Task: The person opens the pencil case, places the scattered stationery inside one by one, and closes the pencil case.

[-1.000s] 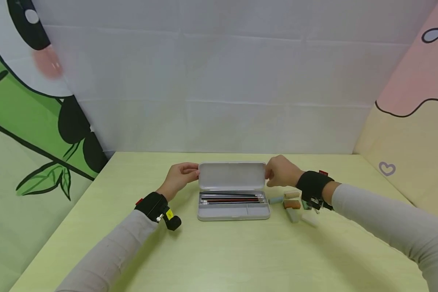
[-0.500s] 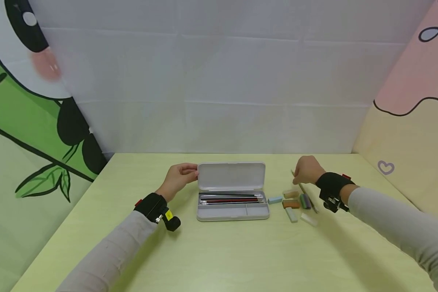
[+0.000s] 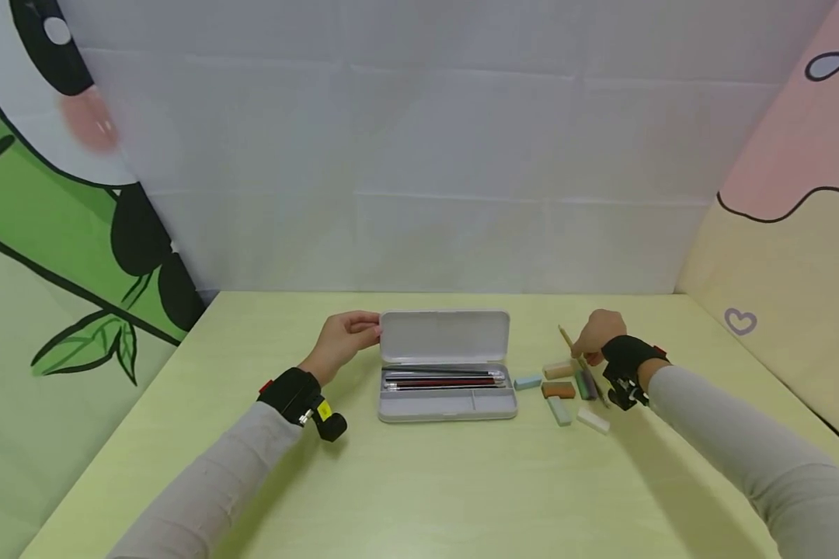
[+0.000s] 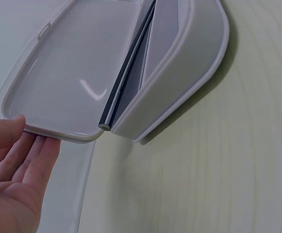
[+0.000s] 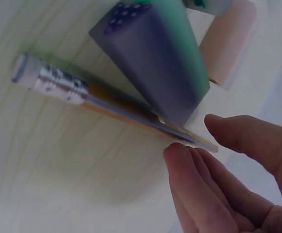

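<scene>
Fingers (image 4: 34, 155) of the left hand (image 3: 341, 339) lie nearly straight against the left end of the pencil case's raised lid (image 3: 444, 336), thumb on the rim and the other fingers behind it, steadying rather than clutching. The pencil case (image 3: 447, 394) stands open in the middle of the table (image 3: 419, 481), with several pencils lying in its long compartment. The right hand (image 3: 597, 332) reaches a yellow pencil (image 5: 107, 104) lying on the table among the erasers (image 3: 558, 390) just right of the case; its fingertips and thumb are close around the pencil's shaft, slightly parted, touching or nearly so, not yet clamped. A purple-and-green eraser (image 5: 157, 63) lies against that pencil. No legible writing shows on anything.
</scene>
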Available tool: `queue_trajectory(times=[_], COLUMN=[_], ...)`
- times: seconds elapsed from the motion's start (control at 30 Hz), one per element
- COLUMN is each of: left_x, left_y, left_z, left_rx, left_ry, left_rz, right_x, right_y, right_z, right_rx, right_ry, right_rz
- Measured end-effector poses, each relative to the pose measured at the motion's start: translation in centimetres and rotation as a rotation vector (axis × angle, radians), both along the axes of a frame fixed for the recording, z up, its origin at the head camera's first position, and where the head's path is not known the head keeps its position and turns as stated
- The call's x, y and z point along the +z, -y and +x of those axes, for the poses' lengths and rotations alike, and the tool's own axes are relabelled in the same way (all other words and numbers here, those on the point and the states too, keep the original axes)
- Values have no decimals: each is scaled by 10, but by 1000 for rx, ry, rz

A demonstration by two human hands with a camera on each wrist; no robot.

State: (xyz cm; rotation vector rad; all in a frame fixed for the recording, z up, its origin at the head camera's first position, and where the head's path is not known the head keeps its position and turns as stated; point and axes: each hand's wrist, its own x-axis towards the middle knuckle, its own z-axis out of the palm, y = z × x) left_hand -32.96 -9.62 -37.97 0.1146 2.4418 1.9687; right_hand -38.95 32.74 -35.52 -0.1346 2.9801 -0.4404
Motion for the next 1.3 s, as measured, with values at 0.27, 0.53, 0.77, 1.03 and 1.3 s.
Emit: queue_trajectory(times=[0.27, 0.53, 0.77, 1.03, 1.3], left_x=[1, 1, 1, 2, 1], left_y=[0, -2, -2, -2, -4], left_z=[0, 0, 0, 1, -1], left_rx=[-2, 6, 12, 4, 6], left_ry=[4, 3, 2, -4, -4], left_rz=[-4, -7, -10, 6, 12], right_x=[-7, -3, 24, 71, 91], right_y=[-2, -3, 4, 29, 60], right_z=[-3, -5, -8, -6, 7], right_rx=[15, 18, 74, 117, 192], right_ry=[-29, -73, -208, -343, -416], right_rz=[98, 64, 141, 221, 192])
